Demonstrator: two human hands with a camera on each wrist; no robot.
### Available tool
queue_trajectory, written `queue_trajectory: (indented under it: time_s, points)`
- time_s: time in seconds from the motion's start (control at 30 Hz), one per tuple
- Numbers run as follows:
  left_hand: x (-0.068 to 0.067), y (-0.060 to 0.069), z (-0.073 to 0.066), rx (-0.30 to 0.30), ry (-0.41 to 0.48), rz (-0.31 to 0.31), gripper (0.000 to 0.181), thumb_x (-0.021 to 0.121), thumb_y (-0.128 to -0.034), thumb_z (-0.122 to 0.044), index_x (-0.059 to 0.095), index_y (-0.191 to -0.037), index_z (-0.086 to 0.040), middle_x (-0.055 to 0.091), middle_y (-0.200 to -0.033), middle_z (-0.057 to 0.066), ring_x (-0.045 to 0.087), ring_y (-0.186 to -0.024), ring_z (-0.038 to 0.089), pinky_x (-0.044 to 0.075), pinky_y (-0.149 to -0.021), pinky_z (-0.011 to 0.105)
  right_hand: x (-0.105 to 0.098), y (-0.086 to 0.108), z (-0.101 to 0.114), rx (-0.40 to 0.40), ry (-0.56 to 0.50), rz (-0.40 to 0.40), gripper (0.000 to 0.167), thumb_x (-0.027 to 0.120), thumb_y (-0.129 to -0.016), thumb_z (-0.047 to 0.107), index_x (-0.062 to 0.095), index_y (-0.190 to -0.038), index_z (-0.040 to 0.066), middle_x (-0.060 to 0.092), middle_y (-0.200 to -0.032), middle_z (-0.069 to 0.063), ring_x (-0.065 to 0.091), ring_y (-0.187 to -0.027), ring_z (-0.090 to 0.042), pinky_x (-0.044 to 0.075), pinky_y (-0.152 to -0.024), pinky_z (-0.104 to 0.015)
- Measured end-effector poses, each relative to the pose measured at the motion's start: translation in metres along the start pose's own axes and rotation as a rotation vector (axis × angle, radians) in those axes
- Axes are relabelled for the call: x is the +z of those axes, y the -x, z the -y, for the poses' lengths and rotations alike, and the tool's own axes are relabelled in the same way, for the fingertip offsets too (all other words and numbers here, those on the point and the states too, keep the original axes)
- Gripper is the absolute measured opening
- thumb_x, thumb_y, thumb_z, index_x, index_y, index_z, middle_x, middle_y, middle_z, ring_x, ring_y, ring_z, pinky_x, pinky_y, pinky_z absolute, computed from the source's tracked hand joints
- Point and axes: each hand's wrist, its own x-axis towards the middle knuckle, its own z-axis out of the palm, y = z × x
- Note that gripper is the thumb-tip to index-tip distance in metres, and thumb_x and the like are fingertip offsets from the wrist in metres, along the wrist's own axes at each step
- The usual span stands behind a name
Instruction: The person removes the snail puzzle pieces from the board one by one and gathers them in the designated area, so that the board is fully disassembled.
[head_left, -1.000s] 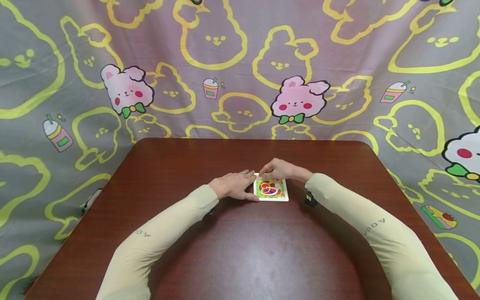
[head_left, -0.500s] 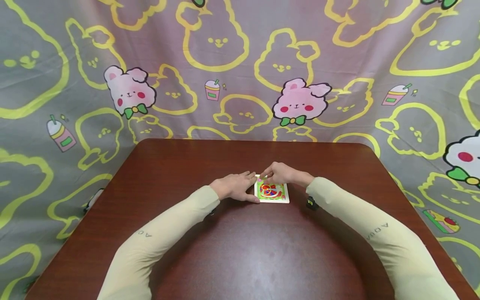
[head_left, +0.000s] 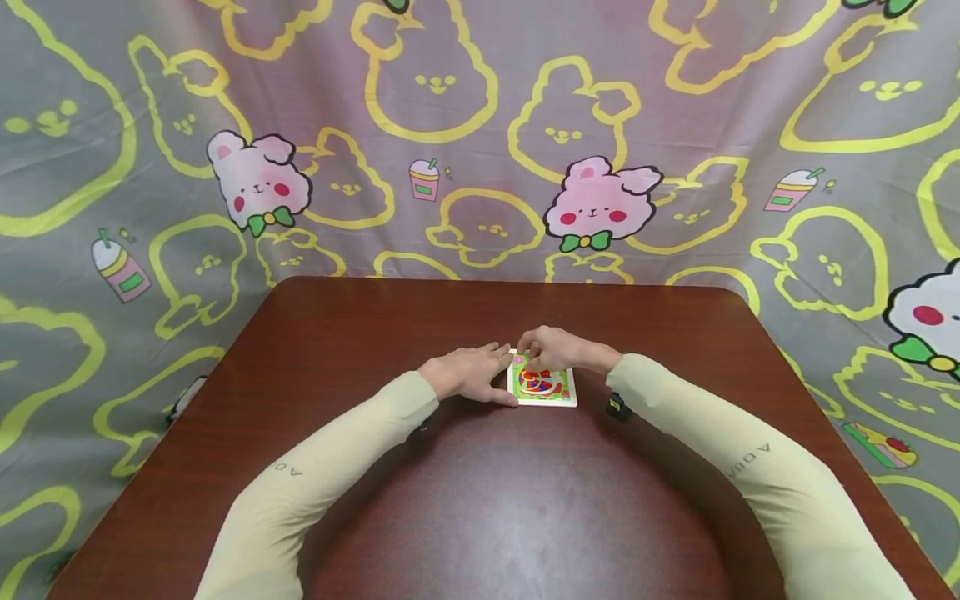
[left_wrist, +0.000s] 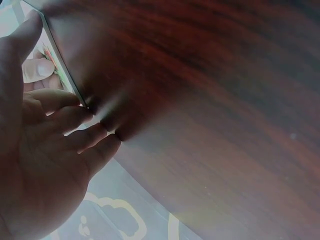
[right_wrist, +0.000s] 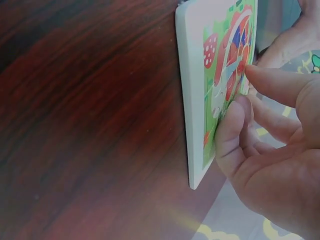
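Observation:
A flat square puzzle board (head_left: 547, 401) lies on the table, with a white border and a colourful red, blue and green picture, perhaps a snail. My left hand (head_left: 472, 373) rests along its left edge, fingers and thumb spread. In the left wrist view that left hand (left_wrist: 55, 135) has its fingertips at the board's edge. My right hand (head_left: 558, 347) is over the upper part of the board, fingers bent. In the right wrist view the right hand (right_wrist: 287, 130) touches the picture with its fingertips. Whether a piece is pinched there is hidden.
The brown wooden table (head_left: 525, 500) has rounded far corners. A patterned cloth (head_left: 480, 125) with bunny drawings hangs behind the table and along its sides. A small black device (head_left: 618, 407) is under the right wrist.
My right hand has shifted slightly over the board's upper part, its fingers bending a little differently. The left hand and the board stay in place; the head view tilted slightly.

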Motion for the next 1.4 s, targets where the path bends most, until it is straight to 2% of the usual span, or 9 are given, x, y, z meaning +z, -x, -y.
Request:
queue_trajectory:
  time_s: [0.17,0.47,0.77,0.93,1.07,1.4]
  points:
    - [-0.001,0.000,0.000,0.003,0.002,-0.006,0.099,0.050,-0.0842,-0.077,0.024,-0.157,-0.016,0.022,-0.164,0.009,0.020,-0.152,0.028,0.031,-0.118,0.048,-0.001,-0.004,-0.002,0.020,-0.028,0.016,0.029,0.067,-0.088,0.010,0.061,-0.116,0.002,0.070,-0.100,-0.012,0.063,-0.082,-0.015,0.050,-0.066,-0.025]
    - [-0.001,0.001,0.000,0.009,0.012,-0.008,0.098,0.051,-0.0846,-0.076,0.026,-0.156,-0.014,0.023,-0.163,0.010,0.021,-0.152,0.028,0.033,-0.116,0.049,0.000,-0.007,-0.003,0.065,-0.058,0.032,0.026,0.069,-0.089,0.013,0.059,-0.111,0.003,0.066,-0.108,-0.015,0.063,-0.098,-0.022,0.053,-0.080,-0.032]
    - [-0.001,0.002,0.000,0.014,0.000,-0.021,0.098,0.052,-0.0845,-0.076,0.026,-0.156,-0.014,0.024,-0.163,0.010,0.023,-0.151,0.028,0.035,-0.115,0.048,0.001,-0.007,0.000,0.014,-0.022,0.017,0.013,0.068,-0.089,0.011,0.064,-0.100,0.006,0.068,-0.099,-0.009,0.061,-0.087,-0.016,0.050,-0.075,-0.028]
    - [-0.001,0.001,0.000,0.013,-0.006,-0.023,0.098,0.051,-0.0839,-0.077,0.027,-0.156,-0.015,0.024,-0.163,0.010,0.024,-0.151,0.028,0.036,-0.114,0.048,0.003,-0.003,0.000,0.005,0.036,-0.044,0.021,0.071,-0.087,0.015,0.066,-0.106,0.006,0.071,-0.102,-0.011,0.065,-0.093,-0.020,0.052,-0.081,-0.033]
    - [0.000,0.000,0.001,0.006,-0.012,-0.023,0.099,0.050,-0.0833,-0.078,0.028,-0.156,-0.014,0.025,-0.163,0.010,0.024,-0.151,0.027,0.036,-0.114,0.048,0.004,-0.001,-0.003,-0.009,0.060,-0.083,0.025,0.071,-0.086,0.015,0.068,-0.110,0.008,0.072,-0.102,-0.011,0.066,-0.094,-0.021,0.053,-0.081,-0.036]
    - [-0.002,-0.001,-0.001,0.003,-0.016,-0.025,0.098,0.051,-0.0837,-0.077,0.032,-0.154,-0.012,0.027,-0.162,0.012,0.026,-0.150,0.026,0.037,-0.114,0.047,0.004,0.002,-0.004,-0.045,0.061,-0.136,0.021,0.070,-0.086,0.011,0.073,-0.106,0.006,0.075,-0.097,-0.009,0.069,-0.093,-0.019,0.054,-0.082,-0.035]
